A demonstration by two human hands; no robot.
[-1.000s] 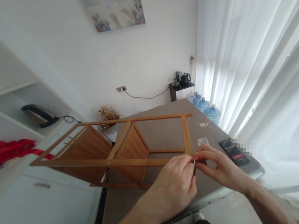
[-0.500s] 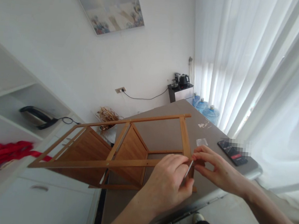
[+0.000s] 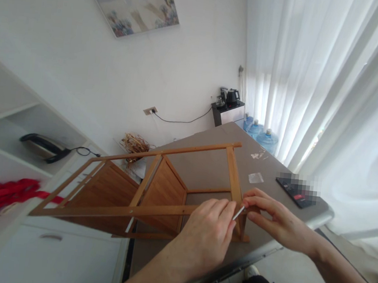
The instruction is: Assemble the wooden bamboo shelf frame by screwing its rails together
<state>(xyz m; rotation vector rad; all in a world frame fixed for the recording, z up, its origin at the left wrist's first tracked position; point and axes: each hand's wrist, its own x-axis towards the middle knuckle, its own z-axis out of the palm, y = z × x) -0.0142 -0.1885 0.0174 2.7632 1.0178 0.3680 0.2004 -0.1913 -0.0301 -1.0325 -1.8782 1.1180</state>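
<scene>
A wooden shelf frame [image 3: 164, 210] with panel shelves lies on its side across the table. My left hand [image 3: 205, 228] is closed over the near rail close to its right end; its fingertips are partly hidden. From beside my left fingers sticks out a thin pale metal-looking rod [image 3: 238, 213], slanting up to the right. My right hand [image 3: 271, 213] pinches at the rod's upper end, by the corner where the end crosspiece [image 3: 234, 175] meets the rail. What lies under the fingertips there is hidden.
The grey table [image 3: 209, 139] carries a phone [image 3: 293, 190], a small clear plastic bag [image 3: 256, 178] and pale scraps [image 3: 258, 154]. At left, a kettle [image 3: 45, 146] sits in a white cabinet, near red fabric [image 3: 3, 198]. Water bottles [image 3: 267, 141] stand by the curtain [image 3: 294, 71].
My left fingers have shifted slightly and the thumb has drawn in toward them. The rod now slants more toward level. My right hand stays at the corner. The view has moved slightly.
</scene>
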